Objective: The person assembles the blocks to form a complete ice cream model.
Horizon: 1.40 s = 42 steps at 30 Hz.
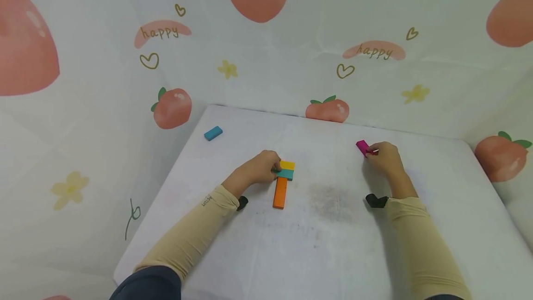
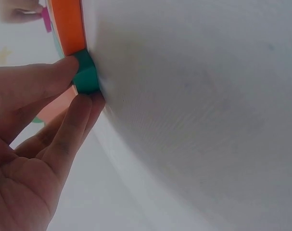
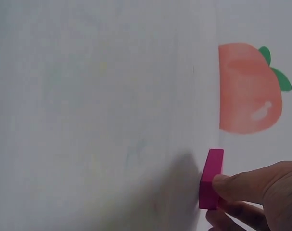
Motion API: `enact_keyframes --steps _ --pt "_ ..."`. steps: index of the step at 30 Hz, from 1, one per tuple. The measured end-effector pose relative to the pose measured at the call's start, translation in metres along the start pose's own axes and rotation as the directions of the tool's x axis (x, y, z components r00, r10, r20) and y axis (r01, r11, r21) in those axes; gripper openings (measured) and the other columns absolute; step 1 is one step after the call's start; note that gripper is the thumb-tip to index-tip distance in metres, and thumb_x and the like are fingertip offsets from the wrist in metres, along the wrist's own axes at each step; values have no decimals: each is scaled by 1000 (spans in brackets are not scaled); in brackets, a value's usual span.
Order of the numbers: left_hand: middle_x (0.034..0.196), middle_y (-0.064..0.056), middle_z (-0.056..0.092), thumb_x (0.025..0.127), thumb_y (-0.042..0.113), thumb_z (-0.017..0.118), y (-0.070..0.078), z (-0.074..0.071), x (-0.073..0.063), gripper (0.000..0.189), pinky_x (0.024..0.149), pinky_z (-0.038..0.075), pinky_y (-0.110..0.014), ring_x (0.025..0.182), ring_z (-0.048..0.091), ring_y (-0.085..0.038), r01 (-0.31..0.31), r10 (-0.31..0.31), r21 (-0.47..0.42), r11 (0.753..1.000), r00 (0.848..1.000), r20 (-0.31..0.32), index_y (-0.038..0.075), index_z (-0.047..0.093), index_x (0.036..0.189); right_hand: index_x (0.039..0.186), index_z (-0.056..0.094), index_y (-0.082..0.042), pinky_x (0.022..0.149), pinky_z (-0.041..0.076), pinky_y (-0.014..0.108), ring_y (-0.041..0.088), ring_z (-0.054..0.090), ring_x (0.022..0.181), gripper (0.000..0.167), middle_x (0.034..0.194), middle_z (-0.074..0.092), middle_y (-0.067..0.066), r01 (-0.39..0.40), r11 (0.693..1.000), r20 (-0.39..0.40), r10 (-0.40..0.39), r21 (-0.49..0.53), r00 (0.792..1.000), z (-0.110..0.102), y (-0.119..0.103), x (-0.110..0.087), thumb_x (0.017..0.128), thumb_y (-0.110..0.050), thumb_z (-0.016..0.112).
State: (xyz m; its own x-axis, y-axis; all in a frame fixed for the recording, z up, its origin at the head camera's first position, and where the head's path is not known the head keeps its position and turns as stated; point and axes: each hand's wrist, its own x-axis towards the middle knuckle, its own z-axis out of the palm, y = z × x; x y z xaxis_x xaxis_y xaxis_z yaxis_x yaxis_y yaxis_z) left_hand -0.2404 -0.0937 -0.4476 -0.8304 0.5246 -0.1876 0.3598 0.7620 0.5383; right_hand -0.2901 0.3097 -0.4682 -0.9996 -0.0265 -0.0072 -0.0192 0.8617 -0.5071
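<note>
In the head view my left hand [image 1: 263,166] is at a small group of blocks mid-table, and its thumb and fingers pinch the left end of a teal block [image 1: 286,174]. A yellow block [image 1: 287,165] lies along the far side of the teal one. From the near side an orange block [image 1: 280,193] extends toward me. The left wrist view shows fingertips on two sides of the teal block [image 2: 86,74]. To the right, my right hand [image 1: 385,155] pinches a magenta block [image 1: 362,147], whose free end points to the far left; the right wrist view shows it too.
A blue block [image 1: 213,133] lies near the table's far left corner. The white table [image 1: 333,253] has a grey smudge right of the orange block. Behind it hangs a printed cloth [image 1: 275,54] with peaches and flowers. Dark wrist pieces [image 1: 376,201] stick out below both forearms.
</note>
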Motion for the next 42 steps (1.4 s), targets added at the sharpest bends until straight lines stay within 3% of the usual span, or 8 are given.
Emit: enact_keyframes --steps 14,22,33,42 --pt "143 -18 67 95 0 74 0 0 -1 23 111 54 -40 133 64 -30 -16 16 -1 1000 1000 -5 -3 79 118 118 75 9 98 57 58 44 66 108 27 119 72 32 70 996 5 -70 54 998 41 -62 11 99 -9 67" --pt "145 -18 66 96 0 74 0 0 -3 24 111 54 -40 134 63 -30 -22 22 -2 1000 1000 -11 -4 79 118 120 76 6 104 56 56 41 65 114 27 123 70 28 92 991 47 -97 101 994 64 -95 13 100 -10 69" --pt "141 -16 69 96 1 74 0 2 0 23 110 55 -39 124 66 -26 1 -1 10 1000 1000 -5 -2 79 118 116 78 5 105 57 53 38 65 112 22 118 70 24 160 978 65 -170 131 983 85 -128 7 98 -7 72" --pt "143 -17 68 96 0 74 0 2 1 23 110 56 -40 127 66 -28 1 -1 3 1000 1000 -8 -3 79 117 115 79 2 104 58 50 35 64 109 20 115 70 19 205 967 113 -223 153 968 94 -147 2 98 -8 73"
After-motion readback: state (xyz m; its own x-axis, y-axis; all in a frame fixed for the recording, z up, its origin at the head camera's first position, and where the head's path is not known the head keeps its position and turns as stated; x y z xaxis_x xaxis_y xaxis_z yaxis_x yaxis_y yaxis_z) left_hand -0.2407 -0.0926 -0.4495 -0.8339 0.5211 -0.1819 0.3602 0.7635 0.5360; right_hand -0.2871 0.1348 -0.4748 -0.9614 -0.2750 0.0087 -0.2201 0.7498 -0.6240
